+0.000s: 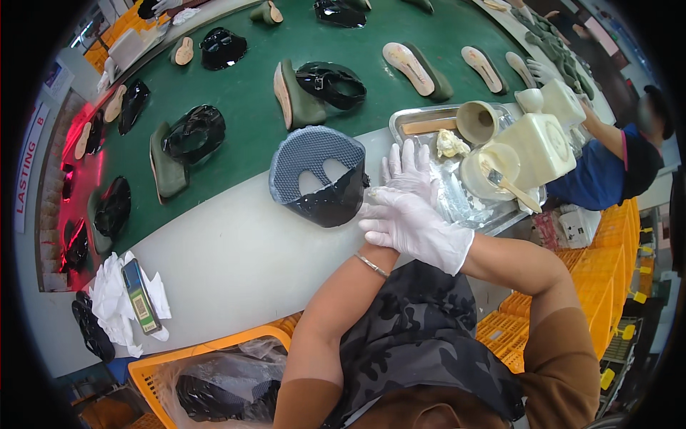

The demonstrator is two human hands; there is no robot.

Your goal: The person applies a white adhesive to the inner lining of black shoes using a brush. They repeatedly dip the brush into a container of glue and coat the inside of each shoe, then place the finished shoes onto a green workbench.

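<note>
Both my hands wear thin white gloves. My left hand (pixel 409 168) points away from me, fingers stretched out beside the metal tray. Across its wrist lies my right hand (pixel 421 223), its fingers curled over the cuff of the left glove; that cuff is mostly hidden beneath. Just left of my hands sits a glossy black shoe upper (pixel 336 196) with blue-grey mesh lining and two cut-out openings. Right of them, the metal tray (pixel 421 114) holds a tub of white paste (pixel 475 171) with a brush (pixel 518 191) resting in it, a beige cup (pixel 476 121) and a crumpled off-white lump (pixel 451 144).
A cream plastic bottle (pixel 539 150) leans over the tray. Green wedge soles (pixel 304 100) and black uppers (pixel 332 84) lie on the green belt (pixel 236 93). A phone (pixel 141 297) rests on white gloves (pixel 114 300). A yellow crate (pixel 153 368) stands below; a co-worker (pixel 593 168) is at right.
</note>
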